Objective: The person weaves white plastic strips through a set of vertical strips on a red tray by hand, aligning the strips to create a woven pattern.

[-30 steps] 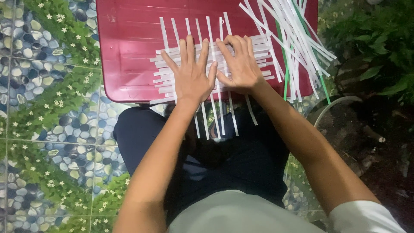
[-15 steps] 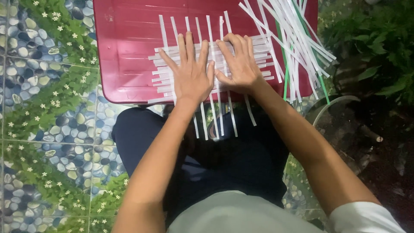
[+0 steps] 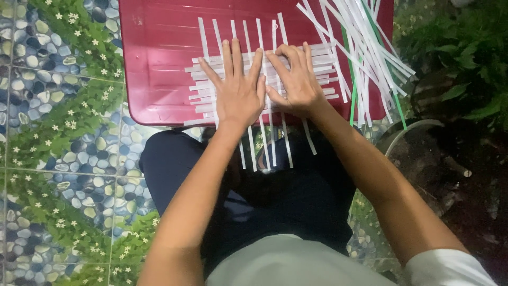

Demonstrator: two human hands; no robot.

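A woven mat of white paper strips [image 3: 203,90] lies on a red plastic board [image 3: 159,47]. My left hand [image 3: 238,90] rests flat on the weave, fingers spread. My right hand [image 3: 296,79] presses the weave beside it, fingers curled on the horizontal strips. Several vertical strips hang off the board's near edge over my lap [image 3: 275,196].
A loose pile of white and green strips [image 3: 360,58] lies on the board's right end. A pebble-and-flower patterned tile floor [image 3: 58,159] is to the left. A pot with dark soil [image 3: 439,159] and green plants [image 3: 465,47] stand at the right.
Both hands stay pressed on the weave; my right fingers have shifted slightly on the strips.
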